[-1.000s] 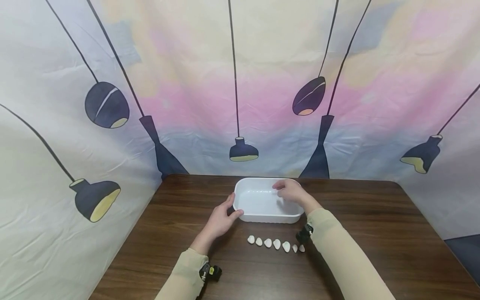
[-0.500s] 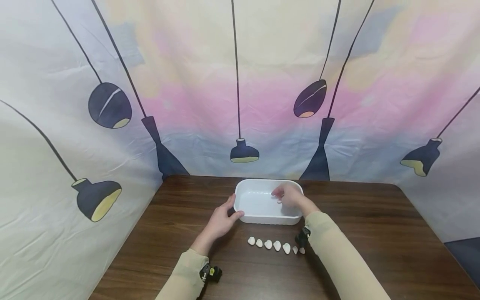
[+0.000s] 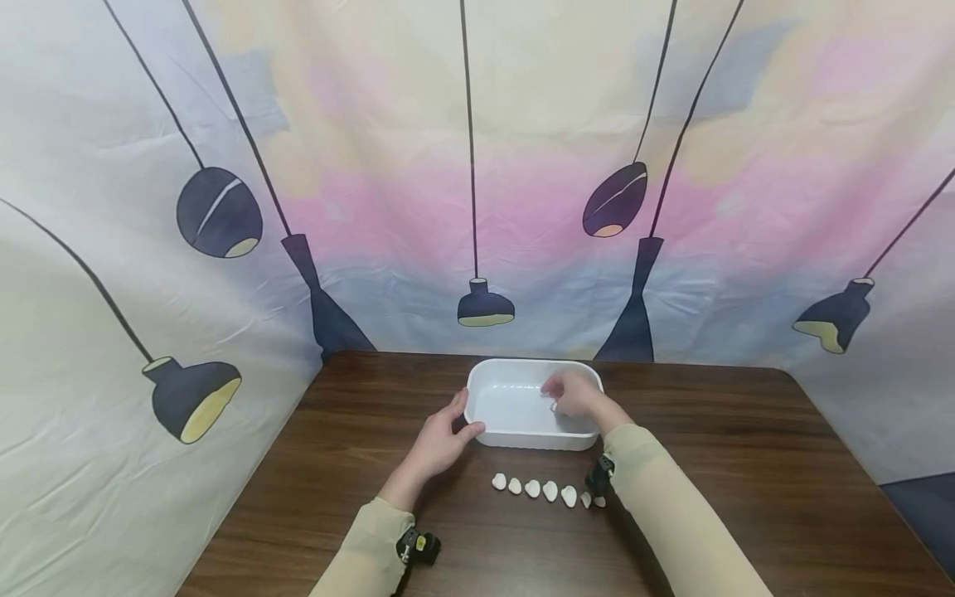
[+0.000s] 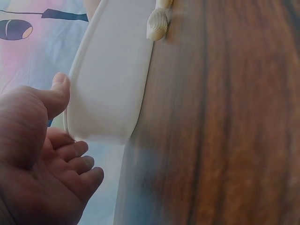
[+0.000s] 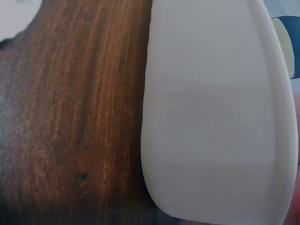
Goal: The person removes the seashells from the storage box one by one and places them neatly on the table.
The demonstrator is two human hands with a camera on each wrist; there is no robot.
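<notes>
A white rectangular dish (image 3: 535, 439) stands near the back of the table. My left hand (image 3: 438, 439) grips its left end, thumb on the rim and fingers around the corner; the left wrist view shows this hand (image 4: 51, 159) up close. My right hand (image 3: 576, 395) reaches down inside the dish at its right side, fingers bent. A small pale thing (image 3: 555, 407) shows beside the fingers; I cannot tell whether they hold it. In the right wrist view the dish's wall (image 5: 215, 117) hides most of that hand. Several white seashells (image 3: 532, 488) lie in a row before the dish.
The brown wooden table (image 3: 358, 398) reaches back to a hanging cloth (image 3: 388, 207) printed with lamps. My right sleeve (image 3: 671, 506) passes close beside the right end of the shell row. A ridged shell (image 4: 158, 24) lies near the dish's front wall in the left wrist view.
My right hand has gone lower into the dish and its fingers have drawn in. The left hand keeps its hold on the dish, and the shell row is unchanged.
</notes>
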